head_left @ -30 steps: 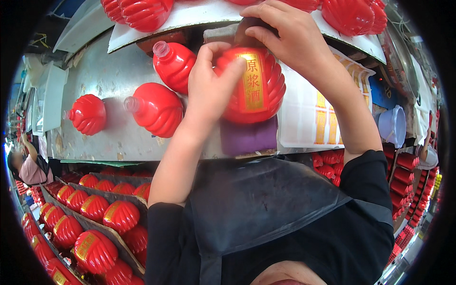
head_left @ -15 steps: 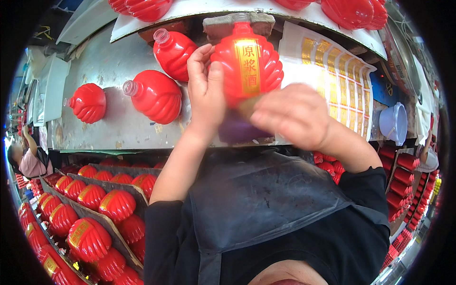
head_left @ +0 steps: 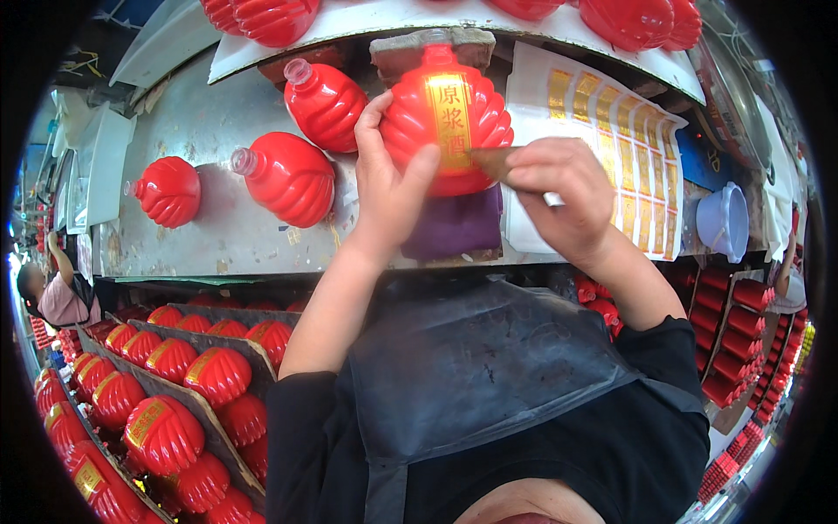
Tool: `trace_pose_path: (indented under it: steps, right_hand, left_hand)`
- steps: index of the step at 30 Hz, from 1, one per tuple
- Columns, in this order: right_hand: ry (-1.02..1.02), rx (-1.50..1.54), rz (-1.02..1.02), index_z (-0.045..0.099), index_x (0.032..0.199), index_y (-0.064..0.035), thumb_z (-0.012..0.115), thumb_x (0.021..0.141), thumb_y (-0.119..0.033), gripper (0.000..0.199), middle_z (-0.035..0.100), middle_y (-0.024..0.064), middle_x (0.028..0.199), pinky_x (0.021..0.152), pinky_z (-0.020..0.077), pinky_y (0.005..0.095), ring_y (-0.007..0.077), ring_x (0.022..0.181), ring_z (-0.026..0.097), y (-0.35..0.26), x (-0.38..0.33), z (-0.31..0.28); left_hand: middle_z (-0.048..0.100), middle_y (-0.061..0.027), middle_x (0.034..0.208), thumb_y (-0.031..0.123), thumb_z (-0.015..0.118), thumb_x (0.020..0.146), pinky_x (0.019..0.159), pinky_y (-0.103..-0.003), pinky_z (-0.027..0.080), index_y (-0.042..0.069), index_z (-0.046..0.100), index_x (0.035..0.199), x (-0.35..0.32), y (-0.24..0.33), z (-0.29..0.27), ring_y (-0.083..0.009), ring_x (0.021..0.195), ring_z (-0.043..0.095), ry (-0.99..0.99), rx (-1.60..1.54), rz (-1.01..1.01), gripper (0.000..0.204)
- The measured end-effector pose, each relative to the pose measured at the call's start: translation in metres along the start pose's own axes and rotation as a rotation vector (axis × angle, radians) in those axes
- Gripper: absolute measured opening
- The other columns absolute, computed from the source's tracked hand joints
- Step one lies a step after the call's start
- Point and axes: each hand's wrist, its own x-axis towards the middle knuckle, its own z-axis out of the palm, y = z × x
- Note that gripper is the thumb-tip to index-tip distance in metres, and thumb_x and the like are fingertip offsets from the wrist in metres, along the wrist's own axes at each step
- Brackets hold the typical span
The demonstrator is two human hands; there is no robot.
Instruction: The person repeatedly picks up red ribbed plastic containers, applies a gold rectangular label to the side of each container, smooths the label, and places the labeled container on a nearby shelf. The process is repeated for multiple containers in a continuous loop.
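A red ribbed bottle (head_left: 410, 113) lies on the metal workbench, its clear neck pointing away from me and resting on a grey padded block (head_left: 390, 51). A gold label strip (head_left: 451, 100) runs down its upper face. My left hand (head_left: 388, 179) grips the bottle's left side, thumb in front and fingers partly hidden behind it. In my right hand (head_left: 567, 188) is a flat brown scraper-like piece (head_left: 495, 162), pinched between thumb and fingers. Its tip touches the label's lower right edge. Beneath the bottle's near end lies a purple cloth (head_left: 454, 229).
Three more red bottles, one of them a round bottle (head_left: 288, 179), lie left on the bench. A sheet of gold labels (head_left: 624, 162) sits at right, beside a pale purple bucket (head_left: 723, 224). Racks of labelled red bottles (head_left: 218, 375) stand lower left. A person (head_left: 65, 293) is far left.
The right hand has shifted slightly right and up, bringing the brown piece from the bottle's bottom end to the label's lower right edge. The left thumb has moved slightly right and down.
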Motion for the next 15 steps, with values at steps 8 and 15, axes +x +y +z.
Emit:
trace_pose_path:
  steps: [8, 15]
  right_hand:
    - [-0.103, 0.106, 0.07, 0.072, 0.108, -0.0034, 0.079, 0.079, 0.004, 0.03, 0.075, 0.0113, 0.097, 0.074, 0.0569, 0.0369, 0.0278, 0.087, 0.074, -0.016, 0.021, 0.003]
    - [-0.07, -0.16, 0.161, 0.068, 0.114, -0.0071, 0.072, 0.089, -0.011, 0.026, 0.073, 0.0158, 0.097, 0.073, 0.0581, 0.0436, 0.0359, 0.092, 0.072, 0.037, 0.085, 0.022]
  left_hand:
    - [0.047, -0.0166, 0.147, 0.028, 0.062, 0.102, 0.118, -0.039, 0.037, -0.001, 0.036, 0.152, 0.003, -0.004, -0.005, -0.0257, 0.137, 0.048, 0.004, -0.107, -0.058, 0.064]
    - [0.055, -0.0115, 0.139, 0.025, 0.043, 0.114, 0.114, -0.035, 0.042, 0.002, 0.047, 0.145, 0.031, 0.006, -0.007, -0.0179, 0.13, 0.054, -0.046, -0.298, -0.218, 0.039]
